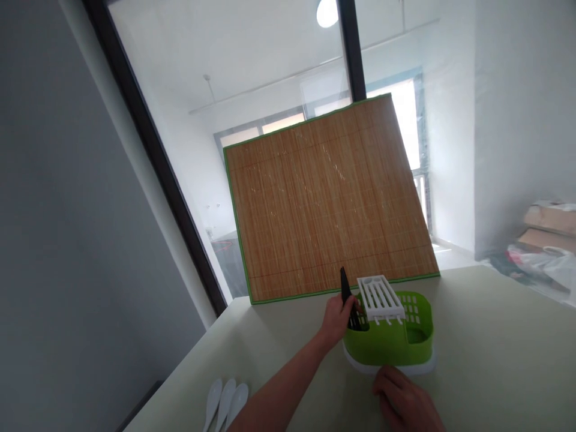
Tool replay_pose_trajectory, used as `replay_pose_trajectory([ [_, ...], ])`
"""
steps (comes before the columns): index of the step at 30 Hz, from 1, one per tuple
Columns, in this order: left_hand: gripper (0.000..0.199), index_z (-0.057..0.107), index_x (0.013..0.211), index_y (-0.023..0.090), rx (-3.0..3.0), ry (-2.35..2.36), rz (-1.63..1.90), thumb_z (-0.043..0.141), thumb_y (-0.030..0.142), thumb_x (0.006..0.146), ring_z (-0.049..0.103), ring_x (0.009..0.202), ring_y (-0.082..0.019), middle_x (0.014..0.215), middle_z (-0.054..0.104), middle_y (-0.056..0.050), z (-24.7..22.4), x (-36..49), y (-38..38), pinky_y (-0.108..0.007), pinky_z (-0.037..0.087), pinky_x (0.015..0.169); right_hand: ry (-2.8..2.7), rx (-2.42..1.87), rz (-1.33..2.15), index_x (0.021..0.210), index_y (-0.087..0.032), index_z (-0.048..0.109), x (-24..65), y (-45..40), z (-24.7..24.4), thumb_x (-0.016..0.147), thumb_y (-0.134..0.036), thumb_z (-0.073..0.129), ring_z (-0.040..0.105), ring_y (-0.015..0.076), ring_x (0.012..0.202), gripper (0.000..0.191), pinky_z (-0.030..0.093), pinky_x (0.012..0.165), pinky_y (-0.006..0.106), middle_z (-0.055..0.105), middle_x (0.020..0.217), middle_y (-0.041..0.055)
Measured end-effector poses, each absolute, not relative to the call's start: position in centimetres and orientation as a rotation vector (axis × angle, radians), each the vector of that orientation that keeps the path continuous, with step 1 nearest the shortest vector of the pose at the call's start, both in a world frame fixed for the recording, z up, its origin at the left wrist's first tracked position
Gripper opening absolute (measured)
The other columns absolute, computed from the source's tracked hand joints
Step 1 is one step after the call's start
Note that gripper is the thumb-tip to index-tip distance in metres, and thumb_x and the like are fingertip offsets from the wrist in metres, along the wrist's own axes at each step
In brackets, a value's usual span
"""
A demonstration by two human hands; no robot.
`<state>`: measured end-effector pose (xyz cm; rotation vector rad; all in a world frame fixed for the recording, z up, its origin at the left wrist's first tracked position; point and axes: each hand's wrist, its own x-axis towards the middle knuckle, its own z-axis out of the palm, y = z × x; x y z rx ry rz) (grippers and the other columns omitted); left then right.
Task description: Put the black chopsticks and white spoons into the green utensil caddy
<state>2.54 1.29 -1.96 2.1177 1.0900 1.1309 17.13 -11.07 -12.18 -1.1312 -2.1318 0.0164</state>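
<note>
1. Currently I have the left hand (335, 318) closed around slim black utensils (345, 288), at the left end of the green basket (382, 348). They lean, with their lower ends seemingly inside the basket; if I let them slip between the fingers, they could splay or snag on its wall.
2. I see the right hand (405, 399) with its fingers bent, by the front of the white base (423, 367). I cannot tell whether they touch it or pinch anything. A stray push there could slide base and basket toward the far edge of the worktop (486, 348).
3. Just beside the left fingers, the white slotted rack (381, 298) sits over the basket's middle, its small hooks toward the front. I cannot make out how firmly it is seated, so a sideways knock from a knuckle or a utensil might shift it or tip it off.
4. Behind the basket, the bamboo mat (324, 204) leans upright along the worktop's far edge. The utensils' tops overlap it in my view and I cannot judge the gap; a bump at its foot could make it slide or fall.
5. Farthest from the fingers, the white spoons (226, 399) lie near the worktop's left edge, close to the left forearm in my view. If that sleeveless arm sweeps outward, it could scatter them or push one over the edge.
</note>
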Motion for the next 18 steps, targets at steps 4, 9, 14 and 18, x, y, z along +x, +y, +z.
replay_pose_trajectory([
  [4,0.045,0.054,0.082,0.015,1.738,0.971,1.426,0.035,0.056,0.086,0.062,0.064,-0.018,0.07,0.064,-0.007,2.5,1.2,1.6,-0.031,0.05,0.063,-2.128,-1.104,0.026,0.081,-0.023,0.056,17.1,-11.1,-12.1,0.075,-0.008,0.043,0.063,0.0149,0.072,0.02,0.05,0.063,0.023,0.063,0.08,0.0017],
  [9,0.039,0.045,0.084,0.018,1.616,0.938,1.744,0.045,0.057,0.081,0.055,0.052,-0.01,0.064,0.053,0.002,9.3,-5.2,1.7,-0.023,0.046,0.05,-2.121,-1.123,0.032,0.081,-0.024,0.057,17.2,-11.4,-12.1,0.079,-0.011,0.043,0.064,0.0151,0.071,0.019,0.051,0.063,0.024,0.064,0.082,0.0021],
  [14,0.039,0.045,0.087,0.019,1.559,1.556,1.638,0.036,0.057,0.082,0.04,0.042,-0.005,0.06,0.042,0.006,9.5,-15.4,0.6,-0.018,0.035,0.042,-2.102,-1.051,0.003,0.082,-0.026,0.058,17.4,-11.4,-12.7,0.082,-0.017,0.045,0.066,0.0151,0.071,0.016,0.053,0.062,0.022,0.067,0.085,0.002],
  [18,0.042,0.047,0.077,0.017,1.397,1.929,1.47,0.04,0.058,0.077,0.033,0.038,-0.005,0.052,0.038,0.007,4.7,-23.1,-1.9,-0.018,0.025,0.038,-2.076,-0.976,-0.016,0.081,-0.028,0.059,17.5,-11.1,-13.4,0.08,-0.019,0.049,0.068,0.014,0.068,0.014,0.053,0.059,0.019,0.068,0.083,-0.0001],
])
